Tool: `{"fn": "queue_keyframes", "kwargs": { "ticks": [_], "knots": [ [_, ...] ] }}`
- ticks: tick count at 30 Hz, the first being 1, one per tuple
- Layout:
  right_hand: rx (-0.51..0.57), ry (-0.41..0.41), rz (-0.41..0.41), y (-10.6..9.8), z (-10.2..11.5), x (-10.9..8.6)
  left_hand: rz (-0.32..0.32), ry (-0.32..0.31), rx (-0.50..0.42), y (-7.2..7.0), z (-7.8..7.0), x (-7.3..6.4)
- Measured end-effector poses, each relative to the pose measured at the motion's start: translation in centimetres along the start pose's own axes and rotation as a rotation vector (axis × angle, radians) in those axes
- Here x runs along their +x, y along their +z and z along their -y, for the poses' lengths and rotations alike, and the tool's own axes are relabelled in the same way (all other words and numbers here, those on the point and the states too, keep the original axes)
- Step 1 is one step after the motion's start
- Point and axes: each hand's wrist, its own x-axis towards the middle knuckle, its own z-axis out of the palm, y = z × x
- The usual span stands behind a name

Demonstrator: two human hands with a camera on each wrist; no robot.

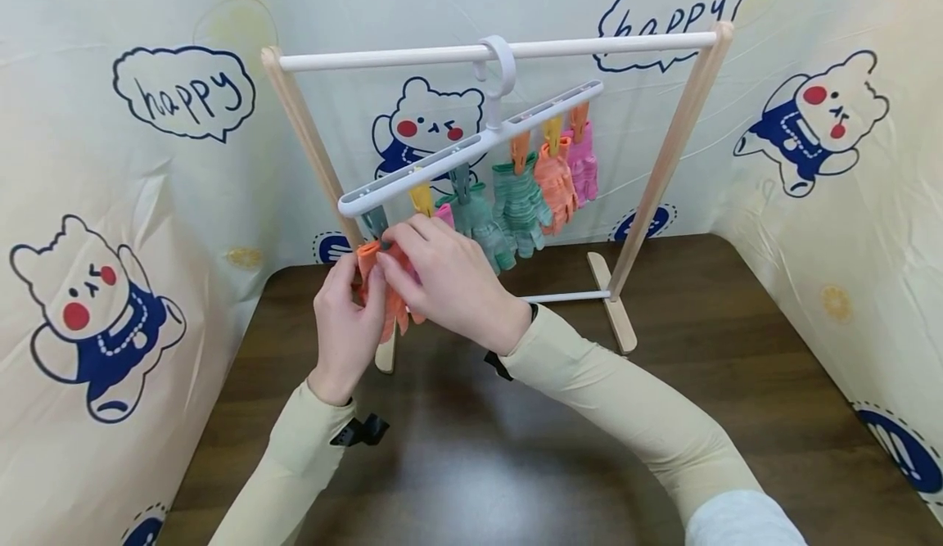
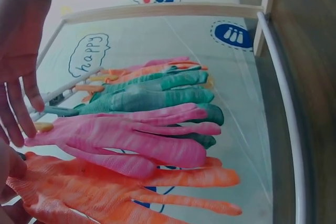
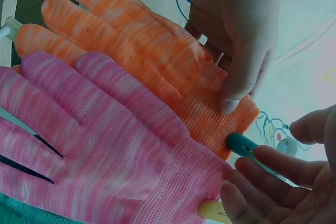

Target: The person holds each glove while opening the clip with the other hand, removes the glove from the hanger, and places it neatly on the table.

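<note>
My left hand (image 1: 349, 325) pinches the cuff of an orange knitted glove (image 3: 131, 51) between thumb and fingers. This glove hangs at the near left end of a white clip hanger (image 1: 420, 173), with a teal clothespin (image 3: 242, 145) at its cuff. My right hand (image 1: 457, 280) is beside that clothespin, its fingers loosely extended and a fingertip right at the clip in the right wrist view. Just behind is a pink glove (image 2: 131, 135), hung from a yellow clothespin (image 3: 212, 210). In the head view my right hand hides most of the pink glove.
Farther along the hanger hang green gloves (image 1: 516, 206), another orange glove (image 1: 556, 186) and another pink glove (image 1: 584, 165). The hanger's hook (image 1: 503, 67) goes over a white rod (image 1: 398, 58) on a wooden stand (image 1: 666, 161), which stands on a dark wood table (image 1: 737, 415).
</note>
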Motion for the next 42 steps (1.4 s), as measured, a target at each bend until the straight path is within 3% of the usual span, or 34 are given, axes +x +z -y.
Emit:
{"fn": "queue_keyframes", "kwargs": {
  "ticks": [11, 19, 32, 42],
  "knots": [
    [0.006, 0.033, 0.005, 0.1, -0.1, 0.3, 0.01, -0.081, -0.095, -0.5, -0.3, 0.1],
    [0.005, 0.026, -0.027, 0.1, -0.3, 0.6, 0.014, -0.101, -0.179, -1.0, -0.7, 0.0],
    [0.003, 0.036, -0.026, 0.1, -0.3, 0.9, 0.078, -0.147, -0.405, -1.7, -1.2, -0.1],
    [0.012, 0.036, -0.026, 0.2, -0.5, 0.9, 0.065, -0.184, -0.464, -2.0, -1.3, -0.1]
  ]
}}
